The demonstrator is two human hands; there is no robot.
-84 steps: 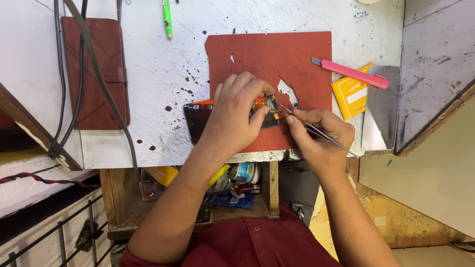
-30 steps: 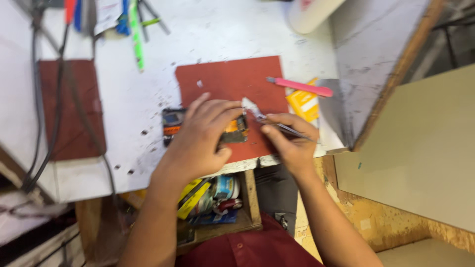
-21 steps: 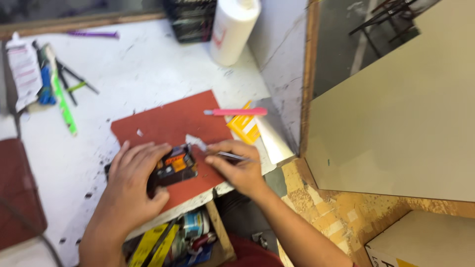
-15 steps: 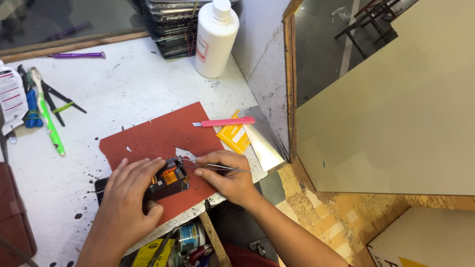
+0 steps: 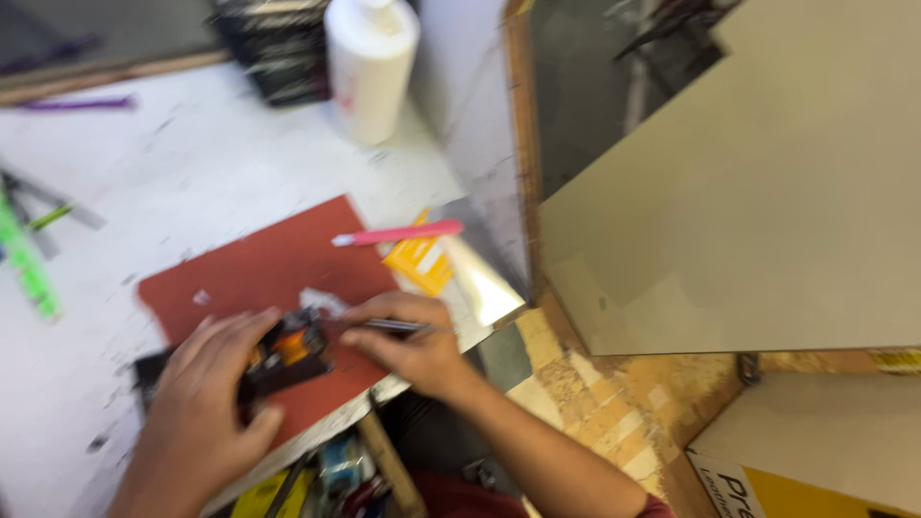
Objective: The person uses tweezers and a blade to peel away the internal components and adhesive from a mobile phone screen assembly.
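A scuffed white worktable (image 5: 221, 163) is filling the left of the view. A wooden-edged partition (image 5: 523, 144) is rising along the worktable's right side, and a pale beige panel (image 5: 748, 192) is leaning beyond it, above mottled yellowish floor (image 5: 595, 403).

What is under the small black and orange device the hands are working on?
The device lies on a red mat on the white table. The left hand hides its left end.
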